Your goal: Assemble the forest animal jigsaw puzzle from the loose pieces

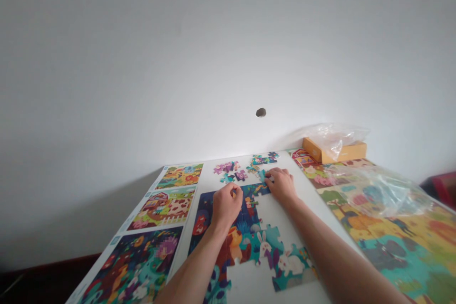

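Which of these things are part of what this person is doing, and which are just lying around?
In use: the left hand, the right hand, the part-built jigsaw, the loose pieces.

Seemingly just lying around: the orange box, the plastic bags, the picture sheets.

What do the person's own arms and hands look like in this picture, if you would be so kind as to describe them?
The left hand and the right hand are bare, without gloves. The forearms have no sleeves, and no watch or bracelet shows on them.
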`<state>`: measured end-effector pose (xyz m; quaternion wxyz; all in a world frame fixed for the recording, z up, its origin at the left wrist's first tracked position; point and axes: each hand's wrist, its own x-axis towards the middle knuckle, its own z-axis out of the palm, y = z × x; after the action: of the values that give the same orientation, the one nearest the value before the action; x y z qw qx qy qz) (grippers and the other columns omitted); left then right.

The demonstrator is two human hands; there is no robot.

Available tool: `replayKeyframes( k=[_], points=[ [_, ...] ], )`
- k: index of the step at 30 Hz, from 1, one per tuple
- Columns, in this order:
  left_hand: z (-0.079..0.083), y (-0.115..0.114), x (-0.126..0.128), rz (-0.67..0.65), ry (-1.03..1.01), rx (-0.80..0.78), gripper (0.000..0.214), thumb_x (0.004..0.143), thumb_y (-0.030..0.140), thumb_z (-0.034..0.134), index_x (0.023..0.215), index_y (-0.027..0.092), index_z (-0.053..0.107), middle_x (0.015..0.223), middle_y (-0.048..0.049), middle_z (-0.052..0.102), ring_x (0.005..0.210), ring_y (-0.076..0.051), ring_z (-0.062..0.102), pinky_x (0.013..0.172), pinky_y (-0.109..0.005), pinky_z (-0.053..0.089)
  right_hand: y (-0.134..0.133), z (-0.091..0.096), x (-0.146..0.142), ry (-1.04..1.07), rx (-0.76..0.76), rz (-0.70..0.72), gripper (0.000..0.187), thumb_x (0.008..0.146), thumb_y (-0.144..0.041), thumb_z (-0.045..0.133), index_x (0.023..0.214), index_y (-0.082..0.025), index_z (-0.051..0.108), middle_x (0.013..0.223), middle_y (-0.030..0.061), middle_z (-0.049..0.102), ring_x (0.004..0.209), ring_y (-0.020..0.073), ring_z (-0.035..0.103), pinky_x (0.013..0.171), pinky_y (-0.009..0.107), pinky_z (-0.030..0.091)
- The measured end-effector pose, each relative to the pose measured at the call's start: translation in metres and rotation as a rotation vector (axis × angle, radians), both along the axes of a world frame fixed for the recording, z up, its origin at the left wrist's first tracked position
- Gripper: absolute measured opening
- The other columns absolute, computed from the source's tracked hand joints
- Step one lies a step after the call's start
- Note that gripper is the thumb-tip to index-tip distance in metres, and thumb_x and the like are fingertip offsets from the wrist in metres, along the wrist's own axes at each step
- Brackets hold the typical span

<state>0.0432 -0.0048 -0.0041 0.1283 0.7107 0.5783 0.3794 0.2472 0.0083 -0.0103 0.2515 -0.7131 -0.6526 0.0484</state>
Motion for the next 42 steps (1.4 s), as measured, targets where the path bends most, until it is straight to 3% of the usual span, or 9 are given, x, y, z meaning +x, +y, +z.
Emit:
replayKeyframes(
  k=[5,11,15,19,25,31,34,37,42],
  points=[
    [0.001,0.002,-0.001,-0.004,-0.088,-0.036,0.028,0.092,0.027,0.041,0.073,0.021,0.06,0.06,0.0014,0.06,0.059,-0.014,0.058,0.061,-0.022,0.037,0.001,0.001,-0.003,0.022,0.003,-0.008,0.025,0.09,-0.028,0.054,0.111,-0.027,0.068,0.114,0.0058,0.063,0.108,0.0231,0.049,0.088,0.035,0.033],
    [0.0,0.002,-0.001,0.014,-0.108,-0.01,0.025,0.094,0.02,0.034,0.087,0.02,0.058,0.073,-0.0019,0.064,0.068,-0.016,0.061,0.067,-0.025,0.041,0.001,-0.002,-0.002,0.016,0.029,-0.021,0.022,0.09,-0.039,0.056,0.1,-0.028,0.072,0.113,0.0049,0.063,0.107,0.0253,0.049,0.088,0.038,0.032],
    [-0.006,0.005,-0.003,-0.019,-0.095,0.019,0.028,0.084,0.005,0.037,0.094,0.02,0.059,0.066,0.0022,0.055,0.061,-0.013,0.056,0.063,-0.023,0.042,0.002,-0.003,0.001,0.011,0.017,-0.123,0.023,0.089,-0.039,0.055,0.097,-0.026,0.072,0.11,0.0062,0.064,0.106,0.0269,0.05,0.087,0.039,0.033],
    [-0.009,0.008,-0.002,-0.088,-0.094,0.117,0.039,0.069,-0.007,0.037,0.085,0.019,0.061,0.079,-0.0014,0.057,0.077,-0.014,0.059,0.072,-0.025,0.046,0.003,-0.004,0.002,0.003,0.024,-0.145,0.032,0.088,-0.044,0.055,0.111,-0.026,0.069,0.117,0.0071,0.064,0.109,0.0288,0.049,0.088,0.041,0.034],
    [-0.01,0.009,-0.001,-0.204,-0.095,0.151,0.049,0.066,-0.01,0.034,0.092,0.019,0.064,0.079,-0.0017,0.052,0.075,-0.014,0.055,0.071,-0.025,0.046,0.002,-0.004,0.003,-0.015,0.017,-0.253,0.043,0.083,-0.056,0.058,0.107,-0.023,0.072,0.115,0.0133,0.061,0.11,0.0328,0.048,0.089,0.044,0.033],
    [-0.013,0.01,0.0,-0.267,-0.167,0.156,0.055,0.064,-0.011,0.032,0.099,0.018,0.062,0.083,-0.0019,0.053,0.078,-0.014,0.053,0.077,-0.026,0.046,0.005,-0.004,0.004,0.055,0.025,-0.343,0.039,0.079,-0.046,0.064,0.106,-0.018,0.068,0.114,0.0164,0.06,0.11,0.0336,0.05,0.091,0.045,0.034],
    [-0.012,0.009,0.001,-0.278,-0.178,0.146,0.053,0.065,-0.011,0.032,0.098,0.018,0.062,0.087,-0.0028,0.055,0.079,-0.014,0.054,0.079,-0.027,0.047,0.007,-0.002,0.003,0.259,0.114,-0.266,0.028,0.083,-0.033,0.058,0.107,-0.019,0.061,0.099,0.0088,0.068,0.095,0.0248,0.059,0.087,0.038,0.038],
    [-0.009,0.006,0.002,-0.263,-0.186,0.13,0.051,0.075,-0.006,0.038,0.115,0.019,0.058,0.098,-0.0046,0.059,0.086,-0.015,0.056,0.084,-0.03,0.047,0.005,0.003,-0.002,0.523,0.227,-0.051,0.021,0.087,-0.03,0.051,0.102,-0.02,0.061,0.082,0.0027,0.07,0.077,0.0179,0.062,0.075,0.029,0.042],
    [-0.011,0.003,0.005,-0.273,-0.193,0.062,0.062,0.083,0.013,0.06,0.14,0.028,0.04,0.112,-0.0053,0.062,0.1,-0.02,0.058,0.093,-0.036,0.046,-0.003,0.005,-0.02,0.845,0.139,0.322,0.025,0.081,-0.038,0.06,0.093,-0.017,0.064,0.068,0.0009,0.067,0.06,0.0149,0.058,0.057,0.025,0.041]
  ],
)
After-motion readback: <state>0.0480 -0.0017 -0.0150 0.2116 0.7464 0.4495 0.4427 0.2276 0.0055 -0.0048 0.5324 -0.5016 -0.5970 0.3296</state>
